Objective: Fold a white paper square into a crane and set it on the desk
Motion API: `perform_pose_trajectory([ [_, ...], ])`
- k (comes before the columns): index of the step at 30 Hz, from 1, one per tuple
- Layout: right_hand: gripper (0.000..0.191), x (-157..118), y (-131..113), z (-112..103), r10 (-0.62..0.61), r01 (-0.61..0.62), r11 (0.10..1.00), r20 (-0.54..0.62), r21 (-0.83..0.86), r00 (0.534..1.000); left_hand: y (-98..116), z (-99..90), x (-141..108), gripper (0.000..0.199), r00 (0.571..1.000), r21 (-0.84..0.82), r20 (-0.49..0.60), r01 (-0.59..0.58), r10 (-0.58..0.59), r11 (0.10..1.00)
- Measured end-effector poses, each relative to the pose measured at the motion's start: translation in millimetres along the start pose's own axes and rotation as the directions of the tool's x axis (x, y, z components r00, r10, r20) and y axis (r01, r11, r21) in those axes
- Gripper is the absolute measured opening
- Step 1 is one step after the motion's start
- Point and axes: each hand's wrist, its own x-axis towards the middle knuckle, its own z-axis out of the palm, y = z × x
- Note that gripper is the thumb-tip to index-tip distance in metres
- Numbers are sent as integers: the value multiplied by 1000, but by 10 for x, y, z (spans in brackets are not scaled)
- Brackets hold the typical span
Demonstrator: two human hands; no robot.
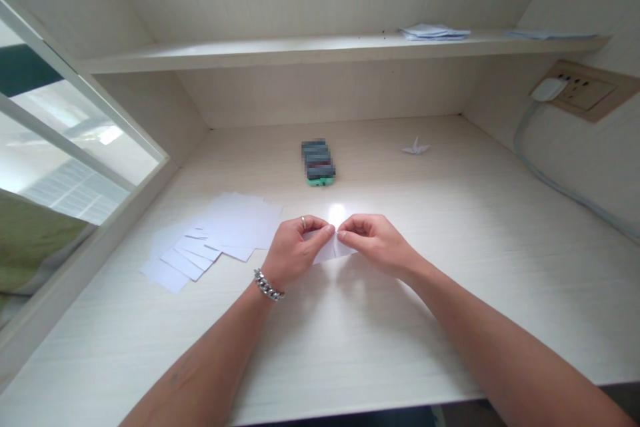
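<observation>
A small sheet of white paper [327,253] with a crease is held between my two hands, just above the desk. My left hand [297,250], with a ring and a chain bracelet at the wrist, pinches it from the left between thumb and fingers. From the other side my right hand [375,243] pinches the same paper, the two thumb tips almost meeting at its upper middle. Fingers cover much of the paper's sides. Left of my hands, loose white paper sheets [240,223] lie fanned out on the desk.
A phone-like object [319,161], blurred, with a green edge lies beyond my hands. A folded paper crane [416,147] stands at the back right. Folded papers [434,32] rest on the shelf [300,53]. At right, a white plug [549,89] with a cable [560,190] is in the wall socket.
</observation>
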Motion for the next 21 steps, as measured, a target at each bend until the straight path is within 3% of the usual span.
perform_pose_trajectory([
  [6,10,20,-52,39,26,-25,996,-14,81,1000,32,16,-10,22,998,-17,21,51,-51,999],
  [15,9,-33,-72,-80,79,-98,955,79,279,994,-8,-204,49,26,966,-234,-161,161,-201,959],
  [18,9,-37,-117,-143,106,-114,955,42,274,993,-64,-294,71,27,951,-298,-236,126,-201,946],
  [21,10,-23,-120,-177,103,-94,966,-26,239,994,-51,-286,64,29,964,-257,-197,124,-178,958],
])
